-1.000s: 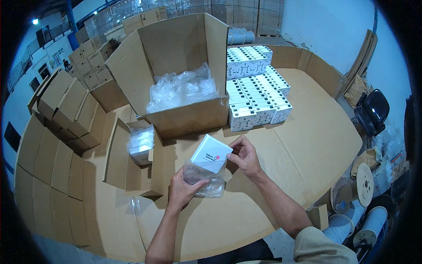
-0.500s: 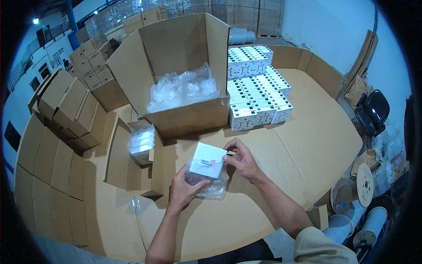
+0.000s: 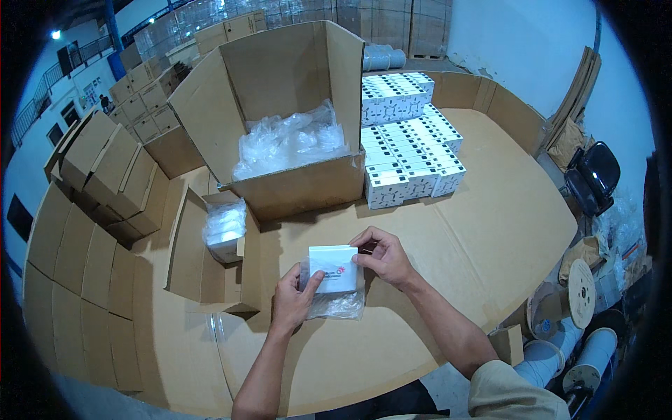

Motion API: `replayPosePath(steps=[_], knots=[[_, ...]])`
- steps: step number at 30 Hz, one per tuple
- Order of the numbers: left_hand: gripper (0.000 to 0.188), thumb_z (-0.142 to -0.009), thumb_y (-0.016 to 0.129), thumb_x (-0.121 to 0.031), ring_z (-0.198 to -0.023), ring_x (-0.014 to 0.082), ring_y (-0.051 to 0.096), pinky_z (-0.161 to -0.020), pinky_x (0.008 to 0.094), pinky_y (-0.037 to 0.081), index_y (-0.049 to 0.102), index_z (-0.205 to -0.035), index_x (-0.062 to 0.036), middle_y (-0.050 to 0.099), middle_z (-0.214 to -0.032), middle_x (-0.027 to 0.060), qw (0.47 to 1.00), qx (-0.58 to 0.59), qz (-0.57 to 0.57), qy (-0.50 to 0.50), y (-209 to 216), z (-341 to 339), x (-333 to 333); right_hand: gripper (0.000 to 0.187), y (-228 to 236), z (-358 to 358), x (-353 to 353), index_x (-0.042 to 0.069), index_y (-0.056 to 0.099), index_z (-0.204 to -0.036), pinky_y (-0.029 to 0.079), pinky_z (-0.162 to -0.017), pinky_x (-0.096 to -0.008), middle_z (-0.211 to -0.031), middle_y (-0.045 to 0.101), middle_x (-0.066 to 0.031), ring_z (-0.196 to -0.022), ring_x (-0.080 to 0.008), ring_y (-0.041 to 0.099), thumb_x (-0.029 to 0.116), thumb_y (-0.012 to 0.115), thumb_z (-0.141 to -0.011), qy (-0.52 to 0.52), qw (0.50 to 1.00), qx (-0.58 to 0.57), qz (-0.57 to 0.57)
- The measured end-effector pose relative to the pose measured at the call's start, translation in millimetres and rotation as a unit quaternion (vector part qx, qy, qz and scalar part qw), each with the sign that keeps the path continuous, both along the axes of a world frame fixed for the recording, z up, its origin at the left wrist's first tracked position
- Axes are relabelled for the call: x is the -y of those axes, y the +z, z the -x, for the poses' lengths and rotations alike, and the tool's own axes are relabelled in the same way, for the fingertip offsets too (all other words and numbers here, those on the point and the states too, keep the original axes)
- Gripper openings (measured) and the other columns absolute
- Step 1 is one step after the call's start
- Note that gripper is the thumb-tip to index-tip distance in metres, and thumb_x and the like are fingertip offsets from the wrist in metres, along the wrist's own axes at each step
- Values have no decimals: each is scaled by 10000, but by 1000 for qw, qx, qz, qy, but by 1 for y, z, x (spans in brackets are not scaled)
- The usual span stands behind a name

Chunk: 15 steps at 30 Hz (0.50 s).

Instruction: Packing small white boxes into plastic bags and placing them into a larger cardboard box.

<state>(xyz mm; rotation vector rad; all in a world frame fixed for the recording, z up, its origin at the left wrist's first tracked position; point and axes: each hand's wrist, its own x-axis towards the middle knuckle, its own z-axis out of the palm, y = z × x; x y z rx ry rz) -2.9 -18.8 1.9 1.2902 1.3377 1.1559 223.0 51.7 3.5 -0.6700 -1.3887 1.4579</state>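
Observation:
A small white box [image 3: 332, 271] with a printed front is held over the near middle of the table, its lower part inside a clear plastic bag [image 3: 337, 306]. My left hand [image 3: 292, 299] grips the bag and the box's left side, thumb lying across the front. At the box's upper right corner my right hand [image 3: 383, 257] pinches the edge between thumb and fingers. Left of my hands stands an opened cardboard carton [image 3: 240, 288], where several bagged white boxes [image 3: 225, 231] sit in a row at the far end.
Behind my hands a large cardboard box [image 3: 301, 187] holds a heap of clear plastic bags [image 3: 290, 143]. Stacked white printed boxes [image 3: 413, 157] stand to its right. Brown cartons [image 3: 84, 280] line the left side. A black chair [image 3: 593, 178] and cable reels [image 3: 581, 294] are beyond the table's right edge.
The white box has turned straighter, with its top edge now nearly level, and its upper edge sits slightly lower. My left thumb has moved up from the bag onto the box front.

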Motion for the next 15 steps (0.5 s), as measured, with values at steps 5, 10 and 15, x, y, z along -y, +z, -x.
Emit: replayPosePath(steps=[5, 10, 15], knots=[[283, -996, 699, -234, -875, 117, 655, -810, 310, 532, 672, -1139, 9, 724, -976, 70, 1000, 5, 9, 18, 4, -4, 1, 180, -3, 1, 1, -22, 637, -1029, 541, -867, -292, -1043, 673, -86, -959, -125, 645, -48, 706, -865, 11, 999, 41, -19], [276, -996, 701, -223, -880, 113, 653, -808, 298, 533, 664, -1138, 11, 721, -977, 72, 999, 24, -1, 34, 1, -5, 1, 174, 0, 1, 2, -20, 646, -1033, 529, -912, -304, -1086, 664, -114, -1002, -137, 627, -62, 689, -869, 23, 997, 73, 4], [281, -1003, 694, -237, -889, 111, 656, -803, 292, 532, 653, -1145, 3, 716, -985, 59, 994, 61, -21, 91, -2, -7, -1, 308, 14, 6, 9, -34, 643, -1190, 558, -907, -302, -1116, 697, -106, -1037, -146, 659, 50, 744, -912, -4, 998, 38, 58]])
